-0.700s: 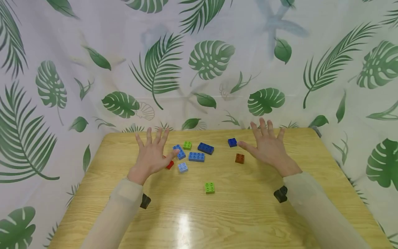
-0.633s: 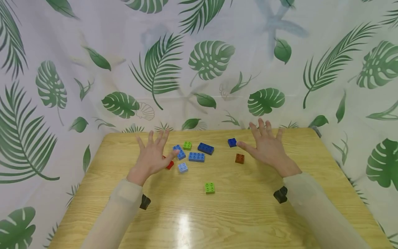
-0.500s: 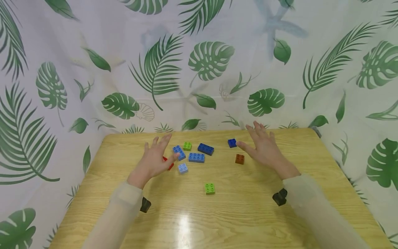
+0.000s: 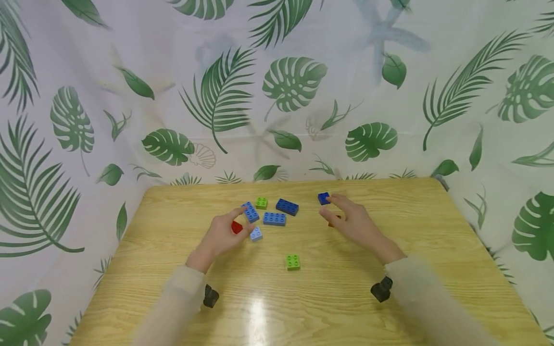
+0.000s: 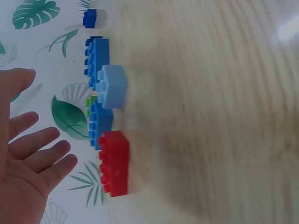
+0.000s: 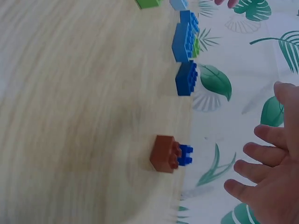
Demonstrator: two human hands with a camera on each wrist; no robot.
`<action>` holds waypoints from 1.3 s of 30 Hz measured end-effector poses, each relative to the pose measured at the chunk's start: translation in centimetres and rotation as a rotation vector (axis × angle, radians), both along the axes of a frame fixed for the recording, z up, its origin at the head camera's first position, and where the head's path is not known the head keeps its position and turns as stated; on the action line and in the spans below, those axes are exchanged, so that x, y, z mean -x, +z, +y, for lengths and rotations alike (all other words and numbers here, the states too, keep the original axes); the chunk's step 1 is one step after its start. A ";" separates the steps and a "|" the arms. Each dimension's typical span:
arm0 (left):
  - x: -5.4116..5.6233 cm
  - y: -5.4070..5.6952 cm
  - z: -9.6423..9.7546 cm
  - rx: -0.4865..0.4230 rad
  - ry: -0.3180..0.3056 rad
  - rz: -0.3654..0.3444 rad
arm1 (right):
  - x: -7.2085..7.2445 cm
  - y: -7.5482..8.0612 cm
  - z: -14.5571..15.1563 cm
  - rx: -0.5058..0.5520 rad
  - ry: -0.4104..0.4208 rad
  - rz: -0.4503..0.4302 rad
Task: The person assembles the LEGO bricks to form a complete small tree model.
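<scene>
My left hand (image 4: pixel 220 236) hovers over the left cluster of toy building bricks, fingers apart and holding nothing. It partly covers a red brick (image 4: pixel 236 227); a light blue brick (image 4: pixel 256 234) lies by its thumb and a blue brick (image 4: pixel 250 212) by its fingertips. In the left wrist view the red brick (image 5: pixel 114 163) is seen whole, below the raised palm. Over on the right, my right hand (image 4: pixel 357 223) is also relaxed and without a load, above a brown brick (image 4: pixel 333 222) that it partly hides. Its fingertips overlap a small dark blue brick (image 4: pixel 323 198).
Between the hands lie a long blue brick (image 4: pixel 274 219), a long dark blue brick (image 4: pixel 287 206) and a green brick (image 4: pixel 261 203). Another green brick (image 4: pixel 293 262) sits nearer on the wooden table (image 4: pixel 337 307). A leaf-patterned cloth (image 4: pixel 303 158) hangs behind.
Both hands have come down from a raised, spread pose toward the bricks, with fingers less splayed. The right hand has shifted slightly left, over the brown brick. The bricks have stayed put.
</scene>
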State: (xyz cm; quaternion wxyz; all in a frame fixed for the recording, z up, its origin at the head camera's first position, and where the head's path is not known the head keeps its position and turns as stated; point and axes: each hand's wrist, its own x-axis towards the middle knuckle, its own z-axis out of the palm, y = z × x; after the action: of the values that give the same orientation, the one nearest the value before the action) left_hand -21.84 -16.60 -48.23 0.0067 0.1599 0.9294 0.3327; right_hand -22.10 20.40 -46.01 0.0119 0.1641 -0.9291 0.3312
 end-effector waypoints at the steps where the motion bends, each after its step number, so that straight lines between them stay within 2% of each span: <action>1: -0.1 -0.3 0.1 -0.012 0.006 0.005 | -0.2 -0.2 -0.2 0.018 0.004 0.002; 5: -0.3 -1.3 0.3 -0.066 0.028 0.017 | -0.8 -1.1 -0.8 0.066 0.013 0.006; 10: -0.5 -2.2 0.6 -0.164 0.047 -0.024 | -1.7 -2.1 -1.3 0.161 0.013 -0.084; 14: -0.6 -2.9 1.0 -0.204 0.072 -0.048 | -2.3 -2.9 -1.9 0.217 0.045 -0.133; 26: -0.7 -4.0 1.5 -0.194 0.062 -0.042 | -3.4 -5.2 -3.3 0.197 0.193 -0.123; 32: -0.5 -4.9 1.7 -0.199 0.069 -0.057 | -4.0 -6.3 -3.7 0.175 0.198 -0.193; 39: -0.5 -5.4 2.0 -0.197 0.072 -0.020 | -4.3 -6.6 -4.3 0.215 0.199 -0.288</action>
State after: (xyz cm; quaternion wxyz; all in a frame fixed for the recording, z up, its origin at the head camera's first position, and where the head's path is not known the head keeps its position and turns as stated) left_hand -21.39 -14.56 -53.61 -0.0117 0.1231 0.8971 0.4242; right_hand -17.77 16.08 -52.66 -0.1366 0.2035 -0.8598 0.4479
